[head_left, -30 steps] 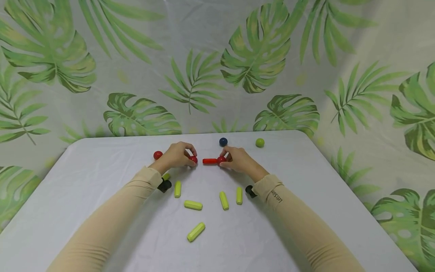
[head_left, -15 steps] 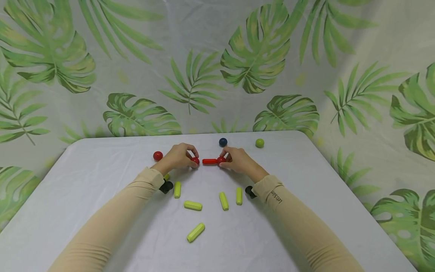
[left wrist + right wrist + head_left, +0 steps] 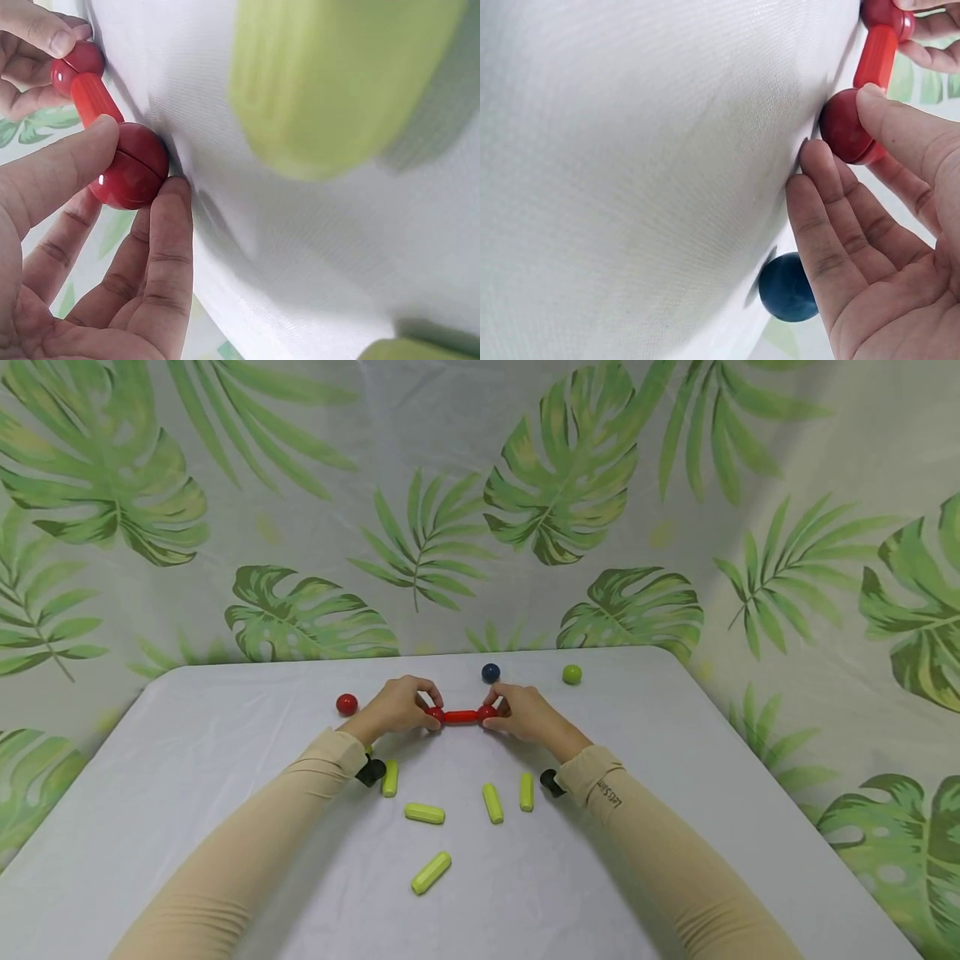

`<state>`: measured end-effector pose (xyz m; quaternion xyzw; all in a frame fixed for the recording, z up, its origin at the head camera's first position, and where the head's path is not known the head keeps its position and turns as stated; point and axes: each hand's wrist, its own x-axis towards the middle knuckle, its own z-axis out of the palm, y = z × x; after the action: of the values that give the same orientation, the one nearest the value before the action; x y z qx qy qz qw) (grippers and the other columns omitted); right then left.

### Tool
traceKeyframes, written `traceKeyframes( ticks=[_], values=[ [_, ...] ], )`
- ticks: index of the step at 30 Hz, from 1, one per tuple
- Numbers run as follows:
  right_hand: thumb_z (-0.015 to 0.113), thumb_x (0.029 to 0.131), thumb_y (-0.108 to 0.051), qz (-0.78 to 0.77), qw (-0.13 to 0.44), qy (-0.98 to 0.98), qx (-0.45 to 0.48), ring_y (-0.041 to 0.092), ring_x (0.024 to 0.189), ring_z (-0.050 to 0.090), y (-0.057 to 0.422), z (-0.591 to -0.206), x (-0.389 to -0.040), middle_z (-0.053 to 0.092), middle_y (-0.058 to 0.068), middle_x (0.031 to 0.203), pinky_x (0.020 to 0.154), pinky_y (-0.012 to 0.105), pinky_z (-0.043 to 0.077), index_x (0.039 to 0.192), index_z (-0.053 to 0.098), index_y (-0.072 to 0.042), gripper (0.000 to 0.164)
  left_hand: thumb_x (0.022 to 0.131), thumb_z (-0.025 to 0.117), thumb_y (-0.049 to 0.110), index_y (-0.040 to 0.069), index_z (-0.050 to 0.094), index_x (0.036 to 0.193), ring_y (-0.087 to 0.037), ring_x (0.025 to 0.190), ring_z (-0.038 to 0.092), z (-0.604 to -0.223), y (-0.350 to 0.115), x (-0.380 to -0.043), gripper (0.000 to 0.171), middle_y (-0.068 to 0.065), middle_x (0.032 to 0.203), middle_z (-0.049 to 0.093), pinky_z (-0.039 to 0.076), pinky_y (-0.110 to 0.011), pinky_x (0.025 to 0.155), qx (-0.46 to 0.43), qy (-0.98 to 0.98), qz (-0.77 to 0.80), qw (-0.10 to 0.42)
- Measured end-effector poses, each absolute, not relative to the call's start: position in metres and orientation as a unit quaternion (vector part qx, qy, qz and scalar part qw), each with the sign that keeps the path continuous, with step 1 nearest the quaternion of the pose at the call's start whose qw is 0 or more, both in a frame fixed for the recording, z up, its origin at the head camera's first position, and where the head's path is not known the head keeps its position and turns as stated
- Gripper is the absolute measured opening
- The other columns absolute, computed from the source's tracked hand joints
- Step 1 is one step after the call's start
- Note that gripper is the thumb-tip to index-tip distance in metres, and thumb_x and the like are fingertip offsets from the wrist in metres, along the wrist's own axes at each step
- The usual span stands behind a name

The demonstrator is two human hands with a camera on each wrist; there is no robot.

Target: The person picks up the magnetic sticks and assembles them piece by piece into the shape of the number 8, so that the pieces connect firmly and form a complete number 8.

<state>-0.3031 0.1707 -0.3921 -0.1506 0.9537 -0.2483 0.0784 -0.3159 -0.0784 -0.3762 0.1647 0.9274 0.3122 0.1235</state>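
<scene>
Toward the back of the table, my left hand [image 3: 401, 703] pinches a dark red ball [image 3: 135, 166] between thumb and fingers. My right hand [image 3: 525, 714] pinches a second dark red ball [image 3: 847, 126] the same way. Between the two balls runs a short orange-red ribbed stick [image 3: 461, 717], lying level, with one end at each ball. In the left wrist view a seam line crosses the left ball. A dark blue ball [image 3: 491, 673] sits just behind my right fingertips. Close to my left wrist lies another red ball [image 3: 347, 704].
Several yellow-green sticks, such as one stick [image 3: 431, 872] near the front and another [image 3: 424, 813] farther back, lie scattered on the white table [image 3: 600, 893] between my forearms. A green ball [image 3: 572, 674] sits at the back right. A leaf-patterned curtain [image 3: 420, 527] hangs behind the table.
My left hand has moved slightly right with its red ball, closing the gap to the stick's left end. The right hand holds almost still.
</scene>
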Motion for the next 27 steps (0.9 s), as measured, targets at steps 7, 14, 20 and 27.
traceKeyframes(
  ticks=[7, 14, 20, 27],
  values=[
    [0.079, 0.100, -0.024, -0.250, 0.082, 0.953, -0.151, 0.018, 0.081, 0.063, 0.1711, -0.3928, -0.3039, 0.075, 0.009, 0.103, 0.069, 0.024, 0.051, 0.125, 0.066, -0.012, 0.030, 0.090, 0.087, 0.014, 0.012, 0.074, 0.112, -0.023, 0.094, 0.068, -0.3762, -0.0785, -0.3173, 0.026, -0.013, 0.110, 0.080, 0.052, -0.031, 0.081, 0.166, 0.927, 0.311, 0.126],
    [0.078, 0.100, -0.023, -0.250, 0.083, 0.952, -0.154, 0.018, 0.081, 0.064, 0.1716, -0.3930, -0.3044, 0.075, 0.009, 0.104, 0.069, 0.024, 0.053, 0.125, 0.066, -0.011, 0.030, 0.095, 0.082, 0.016, 0.012, 0.074, 0.125, -0.024, 0.101, 0.069, -0.3740, -0.0824, -0.3193, 0.031, -0.015, 0.119, 0.078, 0.055, -0.034, 0.087, 0.176, 0.923, 0.304, 0.156],
    [0.078, 0.100, -0.024, -0.251, 0.084, 0.952, -0.151, 0.019, 0.082, 0.064, 0.1709, -0.3921, -0.3039, 0.075, 0.009, 0.104, 0.070, 0.025, 0.052, 0.125, 0.066, -0.011, 0.030, 0.099, 0.076, 0.016, 0.013, 0.072, 0.135, -0.024, 0.104, 0.069, -0.3735, -0.0863, -0.3211, 0.035, -0.016, 0.124, 0.077, 0.055, -0.033, 0.087, 0.183, 0.920, 0.299, 0.176],
    [0.078, 0.101, -0.023, -0.253, 0.082, 0.952, -0.150, 0.019, 0.083, 0.064, 0.1700, -0.3905, -0.3019, 0.075, 0.010, 0.106, 0.071, 0.024, 0.052, 0.126, 0.066, -0.011, 0.030, 0.099, 0.076, 0.016, 0.013, 0.076, 0.130, -0.022, 0.102, 0.068, -0.3736, -0.0870, -0.3189, 0.031, -0.014, 0.122, 0.078, 0.053, -0.031, 0.085, 0.180, 0.921, 0.304, 0.166]
  ],
)
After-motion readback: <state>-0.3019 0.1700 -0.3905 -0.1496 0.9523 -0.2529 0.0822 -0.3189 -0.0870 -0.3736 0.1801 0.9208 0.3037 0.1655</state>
